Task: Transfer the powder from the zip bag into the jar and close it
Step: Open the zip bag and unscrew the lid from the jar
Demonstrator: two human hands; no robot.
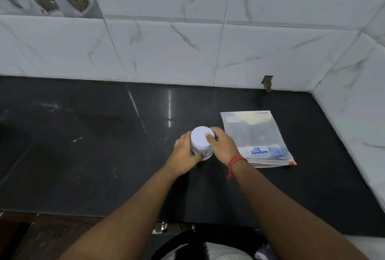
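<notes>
A small clear jar (203,151) with a white lid (201,136) stands upright on the black counter (104,145). My left hand (184,151) wraps around the jar's body from the left. My right hand (224,145) grips the lid's rim from the right, thumb on top. A clear zip bag (258,136) with a blue label lies flat just right of the jar, pale powder gathered at its far end, its zip edge toward me.
White marble-pattern tiled walls (187,40) close the counter at the back and on the right, forming a corner. The counter's front edge (125,217) runs below my forearms, with dark cabinet fronts beneath.
</notes>
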